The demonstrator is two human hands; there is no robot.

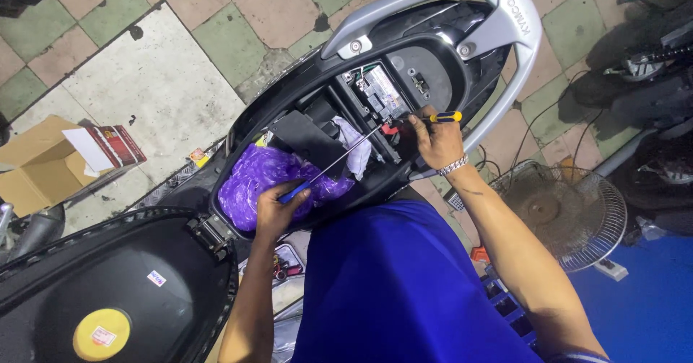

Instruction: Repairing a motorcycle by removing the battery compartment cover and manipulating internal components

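Note:
My left hand (278, 208) grips the blue handle of a long screwdriver (339, 159) whose shaft reaches up to the battery (381, 92) in the scooter's open under-seat compartment (303, 128). My right hand (433, 138) holds a short yellow-and-black-handled screwdriver (446, 117) at the battery's red terminal cover (390, 128). A purple plastic bag (263, 179) lies in the compartment just under my left hand, with a white cloth (355, 150) beside it.
The raised seat (108, 291) with a yellow sticker lies open at lower left. A grey grab rail (505, 24) arcs around the rear. A cardboard box (36, 164) sits on the tiled floor at left; a floor fan (567, 215) and another scooter (650, 81) stand at right.

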